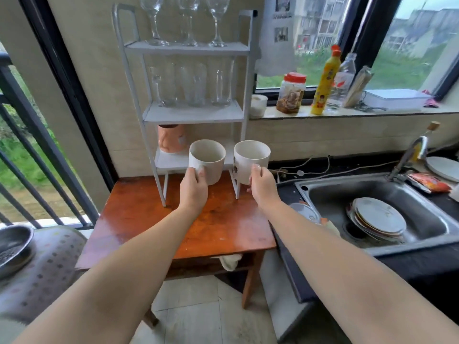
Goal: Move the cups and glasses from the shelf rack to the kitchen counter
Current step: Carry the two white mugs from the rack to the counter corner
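A white three-tier shelf rack point(193, 114) stands on a wooden table point(211, 234). My left hand point(193, 189) grips a plain cream cup point(208, 160), held in the air in front of the bottom tier. My right hand point(263, 187) grips a second cream cup point(250, 157) with a small print, level with the first and just to its right. An orange mug point(171, 139) stays on the bottom tier. Several clear tumblers point(191, 85) fill the middle tier, and three wine glasses point(186, 21) stand on top.
The dark kitchen counter point(422, 264) runs to the right, with a steel sink point(323, 192) holding stacked plates point(380, 217). On the window sill are a jar point(290, 93), a yellow bottle point(324, 80) and a clear bottle point(342, 80). A metal bowl point(12, 247) sits at lower left.
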Action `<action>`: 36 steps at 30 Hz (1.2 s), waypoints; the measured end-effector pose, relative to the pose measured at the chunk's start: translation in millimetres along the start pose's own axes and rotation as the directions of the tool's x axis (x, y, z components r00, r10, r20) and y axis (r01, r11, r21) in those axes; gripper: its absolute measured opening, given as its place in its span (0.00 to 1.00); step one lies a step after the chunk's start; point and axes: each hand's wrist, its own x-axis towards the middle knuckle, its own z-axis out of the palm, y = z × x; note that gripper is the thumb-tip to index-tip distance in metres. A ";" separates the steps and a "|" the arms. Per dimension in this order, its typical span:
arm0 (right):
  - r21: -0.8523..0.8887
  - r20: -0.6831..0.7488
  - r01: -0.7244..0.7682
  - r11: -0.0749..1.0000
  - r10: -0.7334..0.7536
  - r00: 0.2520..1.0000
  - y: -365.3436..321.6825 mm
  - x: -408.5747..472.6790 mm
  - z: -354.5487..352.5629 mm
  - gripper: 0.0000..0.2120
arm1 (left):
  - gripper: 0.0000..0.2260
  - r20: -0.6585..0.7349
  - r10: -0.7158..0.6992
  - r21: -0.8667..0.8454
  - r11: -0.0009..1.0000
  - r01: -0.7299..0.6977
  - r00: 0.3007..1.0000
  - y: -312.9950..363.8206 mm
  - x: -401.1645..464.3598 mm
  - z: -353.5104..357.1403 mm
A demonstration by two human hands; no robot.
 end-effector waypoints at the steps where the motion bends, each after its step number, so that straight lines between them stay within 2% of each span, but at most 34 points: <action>1: -0.007 -0.026 -0.010 1.000 0.010 1.000 6.3 -9.6 -17.9 0.17 | 0.14 0.017 0.008 -0.018 1.000 -0.008 1.000 5.5 -16.8 9.6; 5: -0.052 -0.138 -0.074 0.996 0.066 0.988 32.3 -46.3 -83.9 0.17 | 0.12 0.092 0.016 -0.066 0.998 -0.009 0.996 24.1 -75.6 49.0; 11: -0.081 -0.334 -0.144 0.986 0.110 0.936 55.6 -101.4 -203.0 0.15 | 0.10 0.296 0.066 -0.077 0.996 -0.045 0.953 65.1 -147.9 123.0; 16: -0.024 -0.562 -0.220 0.975 0.168 0.810 70.8 -149.8 -292.9 0.16 | 0.10 0.494 0.148 -0.119 0.988 -0.102 0.857 108.0 -201.9 179.1; 20: 0.016 -0.716 -0.291 0.956 0.214 0.664 85.5 -203.9 -361.3 0.17 | 0.10 0.641 0.257 -0.172 0.966 -0.190 0.723 137.9 -249.9 221.0; 23: 0.017 -0.824 -0.355 0.935 0.214 0.525 97.0 -248.0 -400.8 0.18 | 0.11 0.746 0.330 -0.256 0.944 -0.209 0.579 156.2 -287.8 250.5; 24: 0.037 -0.863 -0.371 0.928 0.216 0.456 101.4 -269.0 -414.9 0.17 | 0.12 0.787 0.350 -0.279 0.936 -0.212 0.507 163.6 -306.1 262.5; 27: 0.066 -0.907 -0.395 0.916 0.220 0.360 104.9 -309.1 -433.9 0.15 | 0.13 0.856 0.372 -0.316 0.926 -0.206 0.360 175.4 -338.4 281.9; 32: 0.165 -0.967 -0.420 0.892 0.231 0.111 113.9 -396.3 -445.4 0.17 | 0.15 0.899 0.422 -0.392 0.893 -0.220 0.112 187.6 -414.5 302.8; 33: 0.216 -0.969 -0.434 0.874 0.247 0.016 119.7 -426.2 -447.7 0.17 | 0.14 0.907 0.421 -0.407 0.887 -0.219 0.019 189.3 -442.8 305.3; 36: 0.301 -0.952 -0.459 0.836 0.291 -0.093 129.0 -472.1 -442.3 0.17 | 0.14 0.919 0.382 -0.394 0.889 -0.233 -0.097 181.2 -481.3 306.5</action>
